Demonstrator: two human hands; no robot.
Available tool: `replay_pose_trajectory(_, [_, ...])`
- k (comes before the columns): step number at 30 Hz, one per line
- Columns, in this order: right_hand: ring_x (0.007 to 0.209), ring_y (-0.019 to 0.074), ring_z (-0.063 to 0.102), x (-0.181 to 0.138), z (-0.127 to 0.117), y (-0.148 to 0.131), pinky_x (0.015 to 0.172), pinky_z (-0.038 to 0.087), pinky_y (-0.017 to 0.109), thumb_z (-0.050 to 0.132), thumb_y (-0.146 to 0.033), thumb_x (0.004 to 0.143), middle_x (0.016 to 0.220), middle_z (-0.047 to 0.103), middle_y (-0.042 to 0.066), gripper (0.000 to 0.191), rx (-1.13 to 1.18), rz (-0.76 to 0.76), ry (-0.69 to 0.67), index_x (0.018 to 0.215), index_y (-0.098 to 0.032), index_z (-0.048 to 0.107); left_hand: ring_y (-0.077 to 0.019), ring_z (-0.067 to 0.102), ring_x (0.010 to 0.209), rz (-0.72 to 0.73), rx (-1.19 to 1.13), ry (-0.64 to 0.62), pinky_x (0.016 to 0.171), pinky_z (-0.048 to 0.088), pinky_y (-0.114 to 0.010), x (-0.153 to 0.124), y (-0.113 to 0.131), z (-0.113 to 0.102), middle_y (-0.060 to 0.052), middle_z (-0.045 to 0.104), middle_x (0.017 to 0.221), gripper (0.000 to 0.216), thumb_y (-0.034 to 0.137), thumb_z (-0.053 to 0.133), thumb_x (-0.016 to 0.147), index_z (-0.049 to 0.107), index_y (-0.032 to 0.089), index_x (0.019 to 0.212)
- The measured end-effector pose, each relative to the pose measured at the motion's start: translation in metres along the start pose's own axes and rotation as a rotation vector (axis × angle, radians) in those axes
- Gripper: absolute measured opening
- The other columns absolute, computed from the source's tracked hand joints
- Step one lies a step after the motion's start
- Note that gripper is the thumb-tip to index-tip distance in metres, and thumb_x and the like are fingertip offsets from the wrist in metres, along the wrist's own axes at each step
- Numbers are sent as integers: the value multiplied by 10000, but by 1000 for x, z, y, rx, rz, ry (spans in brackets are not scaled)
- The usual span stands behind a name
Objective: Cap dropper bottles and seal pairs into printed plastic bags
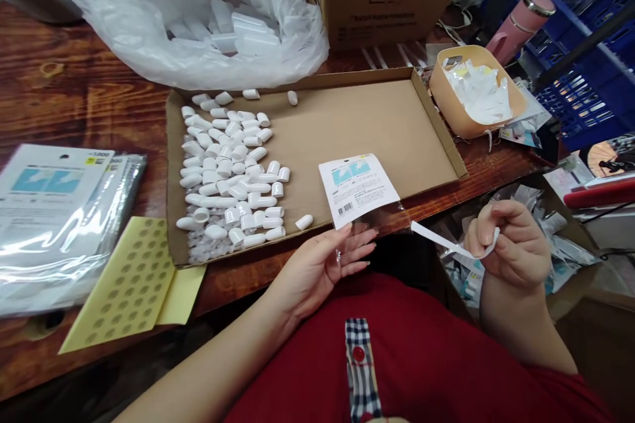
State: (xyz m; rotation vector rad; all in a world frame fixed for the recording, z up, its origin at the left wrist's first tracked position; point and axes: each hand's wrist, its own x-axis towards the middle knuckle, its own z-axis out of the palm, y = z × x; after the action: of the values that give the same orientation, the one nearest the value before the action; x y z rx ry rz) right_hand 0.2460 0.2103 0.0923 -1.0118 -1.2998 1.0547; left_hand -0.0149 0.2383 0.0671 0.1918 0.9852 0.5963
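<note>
The left hand point(320, 263) holds a printed clear bag point(358, 188) over the front edge of the cardboard tray point(347, 115), thumb on top, other fingers spread out. The right hand point(516, 244) pinches a white strip point(441, 241) past the tray's front right corner, fingers curled. The hands are well apart. Peeling the strip off the bag looks like the step now; it calls for a firm pinch.

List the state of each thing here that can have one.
Left hand, holding the printed packet
Right hand, pinching the white strip
Printed packet, cannot tell whether sealed
White strip, curled at one end
White caps, loose
Cardboard tray, open, partly filled
Plastic bag, open
Peach container, open, filled
Pink bottle, capped
</note>
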Motion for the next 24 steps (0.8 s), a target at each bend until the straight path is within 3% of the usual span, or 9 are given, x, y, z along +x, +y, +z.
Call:
replay_pose_trajectory(5, [398,110,422,-8,-22,9,341,342,212,688,-417,779,541,432,-50,281,-13,13,36,1039,-328,632,-198,735,823,34,42,-9,708,594,-255,-2,0,-4,-156,747,1042,151,172,616,862,712,93,948])
replay_pose_trajectory(11, [378,77,319,-5,-50,33,330,244,190,711,-456,746,544,342,-64,163,73,7,160,883,-371,685,-244,719,946,7,3,-88,803,585,-303,-5,0,-17,-156,747,1037,202,190,577,878,733,107,975])
replay_pose_trajectory(13, [388,77,357,-6,-58,39,351,295,193,729,-471,720,552,382,-66,184,44,29,234,845,-347,676,-248,714,963,10,5,-79,828,573,-311,-7,-2,-21,-156,742,1053,203,205,595,868,738,116,981])
replay_pose_trajectory(16, [481,113,516,-1,-66,39,453,447,246,794,-415,661,611,555,-43,274,-102,122,294,856,-274,664,-276,703,989,18,70,-58,897,538,-360,-8,-5,-24,-170,721,1104,249,253,663,826,736,113,1019])
replay_pose_trajectory(20, [645,147,625,40,-80,27,624,532,296,780,-332,690,745,669,0,222,-397,104,314,844,-219,667,-318,656,1085,62,150,-36,1017,454,-434,-9,-9,-23,-159,713,1128,330,315,752,752,743,134,1028])
replay_pose_trajectory(24, [689,155,623,122,-109,15,706,520,324,692,-246,746,774,669,18,156,-718,21,254,882,-176,663,-271,595,1188,62,209,-41,1080,400,-355,-11,-14,-22,-83,720,1142,317,345,754,754,749,200,1036])
